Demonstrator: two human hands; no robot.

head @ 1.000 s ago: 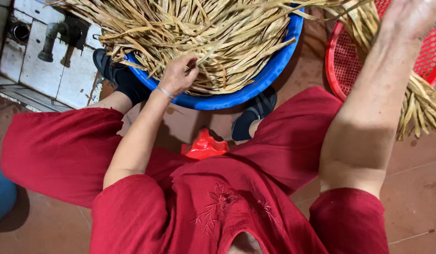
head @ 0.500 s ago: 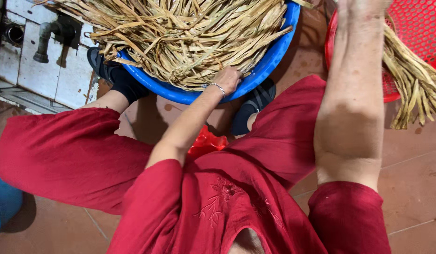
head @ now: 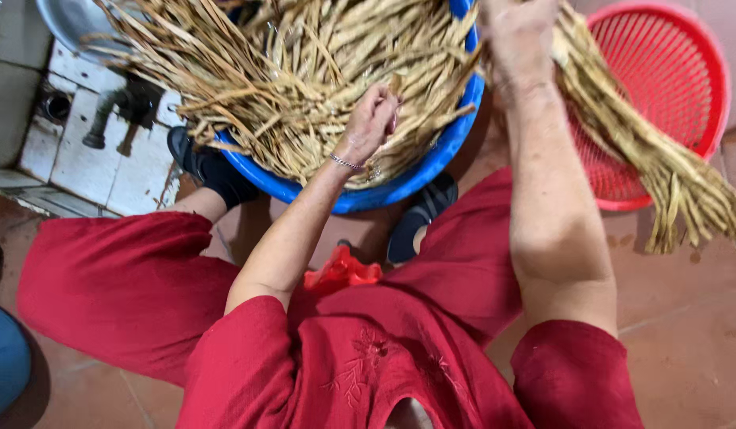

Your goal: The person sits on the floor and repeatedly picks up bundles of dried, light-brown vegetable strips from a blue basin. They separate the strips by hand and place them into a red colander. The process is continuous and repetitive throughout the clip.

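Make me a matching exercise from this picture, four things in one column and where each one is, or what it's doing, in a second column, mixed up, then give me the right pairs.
Things:
1. blue basin
2. red basket
3. left hand
4. right hand

Places or states:
A. grips a bundle of strips that trails over the basket
B. on the floor, far right
C. heaped with dry tan strips
D. rests among the strips in the basin

Pairs: 1-C, 2-B, 3-D, 4-A
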